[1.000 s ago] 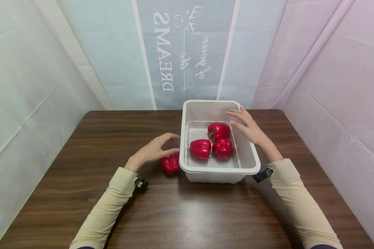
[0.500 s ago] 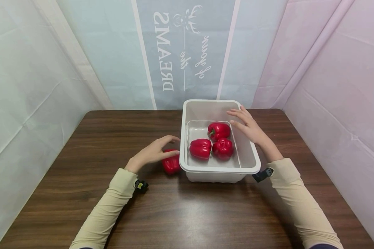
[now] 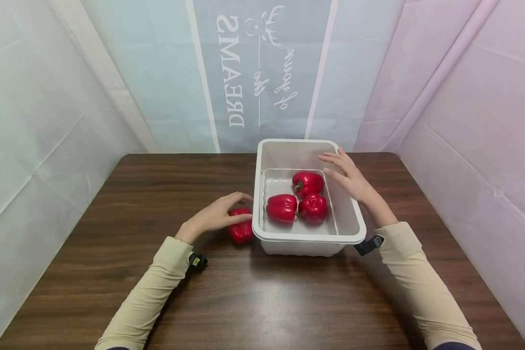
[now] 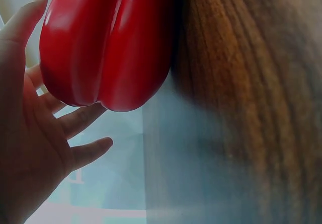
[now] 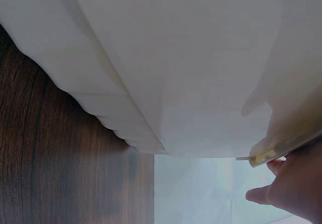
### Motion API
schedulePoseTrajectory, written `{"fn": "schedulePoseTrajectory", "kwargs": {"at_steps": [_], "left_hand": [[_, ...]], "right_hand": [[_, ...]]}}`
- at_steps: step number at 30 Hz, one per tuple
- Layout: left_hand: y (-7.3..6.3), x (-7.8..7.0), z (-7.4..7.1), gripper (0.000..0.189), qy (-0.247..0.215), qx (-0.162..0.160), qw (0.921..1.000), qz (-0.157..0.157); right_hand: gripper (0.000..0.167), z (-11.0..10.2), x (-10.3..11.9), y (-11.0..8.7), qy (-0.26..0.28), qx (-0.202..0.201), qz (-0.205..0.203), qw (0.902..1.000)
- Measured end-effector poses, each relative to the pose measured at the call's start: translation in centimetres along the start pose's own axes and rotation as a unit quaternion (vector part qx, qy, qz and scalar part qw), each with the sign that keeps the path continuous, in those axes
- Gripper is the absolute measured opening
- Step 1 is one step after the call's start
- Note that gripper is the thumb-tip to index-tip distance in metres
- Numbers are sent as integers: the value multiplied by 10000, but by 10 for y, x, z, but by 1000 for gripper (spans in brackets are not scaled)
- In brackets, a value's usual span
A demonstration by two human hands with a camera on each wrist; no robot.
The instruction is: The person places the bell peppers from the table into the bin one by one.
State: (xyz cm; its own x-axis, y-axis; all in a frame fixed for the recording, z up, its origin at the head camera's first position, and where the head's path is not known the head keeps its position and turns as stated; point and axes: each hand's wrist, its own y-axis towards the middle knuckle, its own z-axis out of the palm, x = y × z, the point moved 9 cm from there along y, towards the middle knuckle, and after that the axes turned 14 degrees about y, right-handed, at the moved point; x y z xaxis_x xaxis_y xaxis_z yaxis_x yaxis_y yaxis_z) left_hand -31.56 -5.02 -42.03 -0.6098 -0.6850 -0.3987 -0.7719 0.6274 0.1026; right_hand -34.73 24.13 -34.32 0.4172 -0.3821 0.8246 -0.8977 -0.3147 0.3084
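A red bell pepper (image 3: 240,233) lies on the table against the left outer side of a white plastic bin (image 3: 306,238). My left hand (image 3: 213,214) hovers around it from above, thumb over its top. In the left wrist view, the pepper (image 4: 105,48) fills the upper middle while the hand (image 4: 35,138) has its fingers spread loosely behind it. Three more red bell peppers lie in the bin, one at left (image 3: 281,209), one at right (image 3: 313,209) and one behind (image 3: 307,184). My right hand (image 3: 351,182) rests over the bin's right rim with fingers relaxed.
The dark wooden table (image 3: 262,301) extends on both sides of the bin. Pale cloth hangs at the left (image 3: 39,121) and right (image 3: 477,121), and a printed cloth (image 3: 262,73) hangs at the back.
My left hand has sunk slightly toward the pepper beside the bin, and the thumb has come lower across it. The right hand, the bin and its peppers have stayed put.
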Motion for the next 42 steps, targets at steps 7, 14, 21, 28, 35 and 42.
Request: {"fn": "schedulePoseTrajectory", "kwargs": {"at_steps": [7,14,21,28,35,42], "left_hand": [[-2,1,3,61,8,88,9999,-55],[-4,2,6,60,41,84,9999,-57],[-5,2,8,56,27,159,9998,-150],[-7,3,11,57,41,296,9993,-238],[-8,1,14,56,-5,419,9990,-177],[-8,0,15,57,-67,520,9984,-191]], "right_hand": [[43,-1,0,0,12,15,18,10000],[43,-1,2,0,29,25,17,10000],[43,-1,1,0,46,21,26,10000],[43,0,0,-1,21,27,82,10000],[43,1,2,-3,50,35,96,9999],[43,1,4,-3,86,37,75,9999]]}}
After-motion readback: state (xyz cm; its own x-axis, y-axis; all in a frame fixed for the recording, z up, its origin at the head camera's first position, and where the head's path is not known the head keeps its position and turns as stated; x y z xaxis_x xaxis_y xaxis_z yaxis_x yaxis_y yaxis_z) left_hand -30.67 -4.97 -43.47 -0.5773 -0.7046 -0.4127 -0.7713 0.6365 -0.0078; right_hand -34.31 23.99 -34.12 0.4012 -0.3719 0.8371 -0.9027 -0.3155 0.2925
